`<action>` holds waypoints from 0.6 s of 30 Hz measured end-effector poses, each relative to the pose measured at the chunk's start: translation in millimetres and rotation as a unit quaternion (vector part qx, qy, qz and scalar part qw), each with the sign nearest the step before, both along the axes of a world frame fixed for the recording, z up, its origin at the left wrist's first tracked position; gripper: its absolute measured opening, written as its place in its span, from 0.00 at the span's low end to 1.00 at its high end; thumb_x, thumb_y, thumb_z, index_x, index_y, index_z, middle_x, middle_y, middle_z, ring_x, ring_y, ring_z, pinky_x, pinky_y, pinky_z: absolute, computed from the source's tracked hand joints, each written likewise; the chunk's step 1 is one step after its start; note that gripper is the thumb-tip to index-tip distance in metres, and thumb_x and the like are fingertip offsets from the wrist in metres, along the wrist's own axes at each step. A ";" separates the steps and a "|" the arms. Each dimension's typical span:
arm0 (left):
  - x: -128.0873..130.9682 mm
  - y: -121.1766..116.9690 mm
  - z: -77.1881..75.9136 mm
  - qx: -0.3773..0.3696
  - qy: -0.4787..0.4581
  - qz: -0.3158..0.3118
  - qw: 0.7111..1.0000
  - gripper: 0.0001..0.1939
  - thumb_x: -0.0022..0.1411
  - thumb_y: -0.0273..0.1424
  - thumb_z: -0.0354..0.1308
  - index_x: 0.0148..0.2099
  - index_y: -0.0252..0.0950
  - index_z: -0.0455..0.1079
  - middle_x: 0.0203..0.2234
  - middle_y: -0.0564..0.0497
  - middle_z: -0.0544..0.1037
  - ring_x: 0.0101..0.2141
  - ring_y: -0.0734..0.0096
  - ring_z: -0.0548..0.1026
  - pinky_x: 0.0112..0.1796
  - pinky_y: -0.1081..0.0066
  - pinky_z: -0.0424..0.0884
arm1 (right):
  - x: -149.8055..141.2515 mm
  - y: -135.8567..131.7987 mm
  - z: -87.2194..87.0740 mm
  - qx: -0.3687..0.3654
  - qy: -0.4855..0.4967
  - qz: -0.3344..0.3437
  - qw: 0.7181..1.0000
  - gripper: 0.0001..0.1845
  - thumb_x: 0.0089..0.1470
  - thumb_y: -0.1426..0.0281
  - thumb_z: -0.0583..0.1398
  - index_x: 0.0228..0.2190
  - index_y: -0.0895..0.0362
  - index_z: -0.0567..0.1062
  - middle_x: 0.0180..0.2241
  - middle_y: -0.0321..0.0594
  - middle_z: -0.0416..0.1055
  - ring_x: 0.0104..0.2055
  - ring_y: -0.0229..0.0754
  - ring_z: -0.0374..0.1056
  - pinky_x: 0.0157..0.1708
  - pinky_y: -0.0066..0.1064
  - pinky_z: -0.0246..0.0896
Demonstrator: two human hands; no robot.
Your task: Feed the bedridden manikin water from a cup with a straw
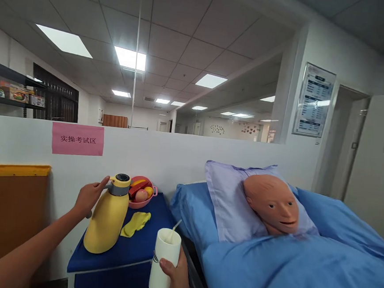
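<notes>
My left hand (88, 197) grips the handle of a yellow thermos jug (106, 219), thumb resting by its grey lid. The jug stands tilted on a blue-topped bedside cabinet (137, 246). My right hand (174, 273) is wrapped round a white cup (164, 261) with a straw in it, held low in front of the cabinet's right corner. On the bed to the right, a training manikin's head (272, 204) rests on a lilac pillow (227, 200) under a blue cover (285, 271).
A pink bowl of fruit (141, 192) and a yellow cloth (136, 223) lie on the cabinet behind the jug. A white partition wall (164, 155) with a pink sign (77, 139) runs behind. A brown board (8, 218) leans at the left.
</notes>
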State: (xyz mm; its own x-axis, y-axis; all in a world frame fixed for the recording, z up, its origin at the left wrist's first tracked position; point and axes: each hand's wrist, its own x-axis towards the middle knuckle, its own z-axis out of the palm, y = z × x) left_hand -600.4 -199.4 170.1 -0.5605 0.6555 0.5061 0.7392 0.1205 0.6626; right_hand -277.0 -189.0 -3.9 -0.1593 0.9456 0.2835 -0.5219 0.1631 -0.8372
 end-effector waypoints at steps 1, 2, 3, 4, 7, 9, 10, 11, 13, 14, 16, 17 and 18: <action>10.7 -5.0 9.8 -0.005 0.020 -0.007 1.000 0.38 0.57 0.66 0.42 0.24 0.38 0.73 0.20 0.44 0.73 0.31 0.49 0.77 0.27 0.64 0.66 | 8.4 -7.3 6.7 0.016 -0.016 0.012 1.000 0.43 0.30 0.50 0.75 0.47 0.56 0.76 0.35 0.43 0.79 0.36 0.53 0.73 0.38 0.42 0.70; 23.0 -10.1 20.4 -0.012 0.036 -0.015 0.999 0.38 0.57 0.66 0.42 0.24 0.38 0.74 0.20 0.44 0.73 0.31 0.49 0.77 0.27 0.64 0.66 | 17.1 -14.9 12.7 0.034 -0.031 0.026 0.999 0.42 0.32 0.51 0.75 0.48 0.56 0.76 0.36 0.43 0.79 0.37 0.52 0.73 0.39 0.42 0.70; 36.8 -15.6 31.2 -0.019 0.051 -0.024 0.998 0.39 0.57 0.66 0.42 0.24 0.37 0.74 0.20 0.43 0.73 0.31 0.48 0.77 0.27 0.64 0.66 | 26.1 -22.8 17.9 0.049 -0.042 0.034 0.997 0.41 0.33 0.52 0.75 0.49 0.55 0.76 0.37 0.43 0.79 0.38 0.52 0.72 0.40 0.41 0.69; 52.0 -21.6 42.0 -0.030 0.064 -0.035 0.997 0.39 0.57 0.65 0.43 0.24 0.37 0.75 0.20 0.43 0.74 0.31 0.48 0.77 0.27 0.65 0.66 | 35.1 -30.9 22.1 0.058 -0.047 0.039 0.996 0.40 0.35 0.52 0.75 0.49 0.55 0.76 0.38 0.43 0.79 0.38 0.51 0.72 0.40 0.41 0.69; 103.2 -44.4 71.4 -0.061 0.113 -0.074 0.989 0.39 0.58 0.65 0.44 0.24 0.36 0.76 0.20 0.43 0.75 0.28 0.52 0.76 0.26 0.65 0.65 | 61.7 -55.3 30.3 0.054 -0.032 0.047 0.997 0.39 0.36 0.52 0.74 0.49 0.55 0.76 0.37 0.41 0.78 0.36 0.49 0.72 0.38 0.40 0.69; 138.9 -62.4 89.2 -0.077 0.148 -0.092 0.982 0.39 0.58 0.65 0.45 0.24 0.36 0.77 0.19 0.45 0.73 0.25 0.56 0.75 0.26 0.66 0.64 | 78.1 -69.7 35.1 0.053 -0.024 0.044 0.997 0.38 0.36 0.53 0.74 0.48 0.55 0.76 0.35 0.40 0.77 0.36 0.49 0.71 0.37 0.39 0.70; 156.2 -71.5 97.9 -0.084 0.163 -0.101 0.978 0.39 0.58 0.65 0.45 0.25 0.36 0.77 0.18 0.46 0.72 0.24 0.58 0.74 0.26 0.67 0.63 | 85.7 -75.8 37.8 0.059 -0.026 0.041 0.997 0.37 0.36 0.54 0.74 0.47 0.56 0.76 0.35 0.40 0.77 0.36 0.49 0.71 0.37 0.39 0.70; 173.0 -80.3 106.5 -0.089 0.179 -0.110 0.974 0.38 0.58 0.65 0.45 0.25 0.36 0.78 0.18 0.47 0.71 0.24 0.60 0.73 0.26 0.67 0.63 | 92.8 -81.1 40.8 0.069 -0.029 0.037 0.997 0.35 0.37 0.55 0.74 0.47 0.56 0.76 0.36 0.39 0.77 0.37 0.48 0.71 0.38 0.38 0.69; 203.4 -96.1 123.1 -0.101 0.206 -0.128 0.965 0.38 0.58 0.64 0.45 0.26 0.36 0.78 0.17 0.48 0.69 0.23 0.62 0.71 0.27 0.68 0.63 | 105.7 -89.7 47.2 0.089 -0.035 0.037 0.995 0.33 0.39 0.57 0.74 0.46 0.55 0.76 0.36 0.38 0.76 0.37 0.46 0.69 0.38 0.36 0.68; 216.7 -102.7 130.7 -0.108 0.219 -0.135 0.960 0.38 0.58 0.64 0.44 0.25 0.36 0.77 0.16 0.49 0.68 0.22 0.63 0.70 0.26 0.68 0.62 | 111.4 -93.1 50.2 0.098 -0.033 0.039 0.994 0.32 0.39 0.58 0.74 0.46 0.55 0.76 0.36 0.38 0.75 0.37 0.45 0.69 0.38 0.36 0.68; 238.9 -113.0 142.9 -0.130 0.243 -0.150 0.950 0.39 0.57 0.65 0.44 0.22 0.36 0.75 0.16 0.49 0.65 0.21 0.65 0.67 0.26 0.68 0.60 | 121.0 -98.5 55.7 0.111 -0.019 0.034 0.993 0.33 0.40 0.57 0.73 0.47 0.55 0.75 0.35 0.37 0.75 0.36 0.45 0.68 0.38 0.35 0.67; 248.0 -116.5 147.2 -0.142 0.253 -0.158 0.944 0.39 0.56 0.66 0.44 0.20 0.37 0.73 0.15 0.50 0.64 0.21 0.66 0.66 0.25 0.68 0.59 | 125.1 -100.6 57.9 0.119 -0.012 0.031 0.992 0.33 0.40 0.56 0.73 0.47 0.55 0.75 0.35 0.37 0.74 0.36 0.45 0.67 0.37 0.35 0.66; 256.0 -119.0 150.3 -0.155 0.262 -0.167 0.938 0.39 0.56 0.66 0.44 0.19 0.37 0.72 0.15 0.50 0.63 0.20 0.66 0.65 0.25 0.68 0.59 | 128.8 -102.6 60.0 0.130 -0.005 0.028 0.991 0.33 0.39 0.55 0.73 0.46 0.55 0.75 0.35 0.37 0.74 0.36 0.44 0.67 0.37 0.35 0.65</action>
